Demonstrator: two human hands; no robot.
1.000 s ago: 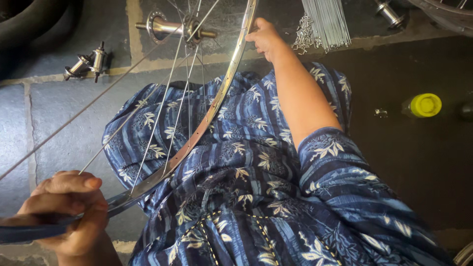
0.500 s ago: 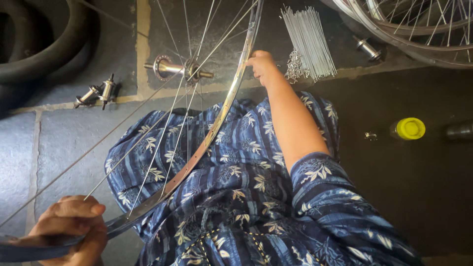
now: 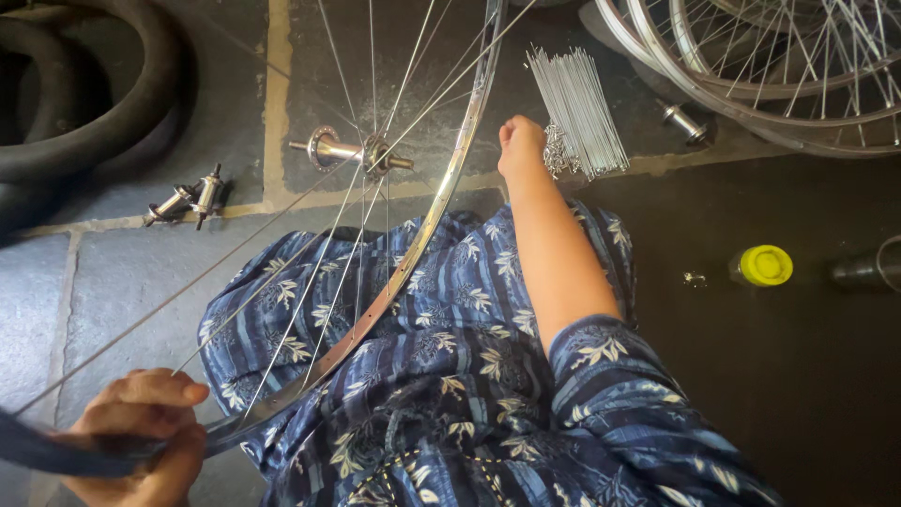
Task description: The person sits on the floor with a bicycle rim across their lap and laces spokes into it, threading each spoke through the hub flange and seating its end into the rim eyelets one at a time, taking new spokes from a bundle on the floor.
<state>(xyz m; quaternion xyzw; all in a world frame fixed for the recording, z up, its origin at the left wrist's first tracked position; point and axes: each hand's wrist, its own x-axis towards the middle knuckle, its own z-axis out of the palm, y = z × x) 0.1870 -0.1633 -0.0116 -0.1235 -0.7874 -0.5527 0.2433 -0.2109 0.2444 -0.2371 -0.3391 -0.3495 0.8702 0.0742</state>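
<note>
A bicycle wheel rim with thin steel spokes and a metal hub stands on edge over my lap. At the lower left my left hand is closed on the rim's near end and on a dark rubber strip. My right hand reaches out beside the rim's far side, its fingers down at a small heap of metal nipples next to a bundle of loose spokes. Whether it holds any I cannot tell. My lap is covered by blue flowered cloth.
Black tyres lie at the far left. Two spare hubs rest on the stone floor. More spoked wheels lie at the top right with another hub. A yellow-capped bottle and a dark container stand at the right.
The view has tilted so more floor shows ahead. My right hand has shifted slightly toward the spoke bundle. My left hand keeps its hold on the rim.
</note>
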